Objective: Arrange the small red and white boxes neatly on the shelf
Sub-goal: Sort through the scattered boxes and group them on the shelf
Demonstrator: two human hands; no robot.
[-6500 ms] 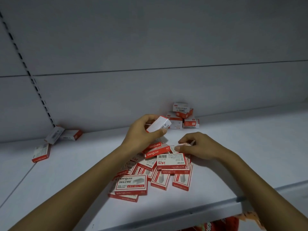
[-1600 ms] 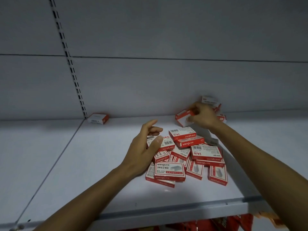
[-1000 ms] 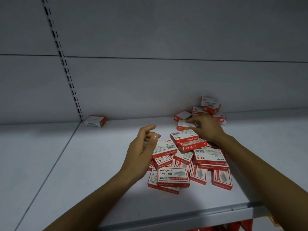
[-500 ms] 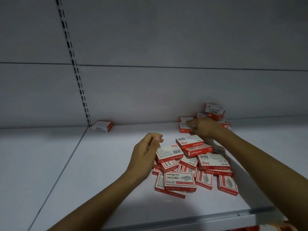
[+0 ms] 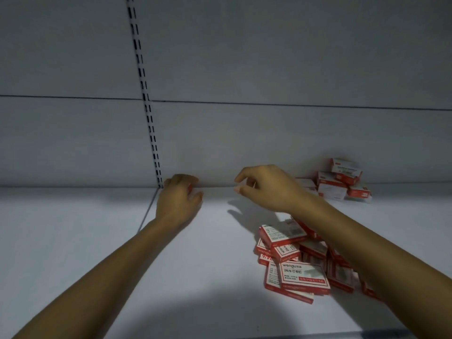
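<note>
Left hand [image 5: 179,201] at the foot of the slotted upright [image 5: 148,118], fingers curled round a lone box [image 5: 189,189], only a red sliver of it showing. Right hand [image 5: 269,188] just right of the upright, above the shelf [image 5: 73,253], loosely curled, holding nothing. Loose pile of boxes [image 5: 303,272] nearer and right of the upright; small stack [image 5: 340,182] farther right, against the back wall [image 5: 244,143].
</note>
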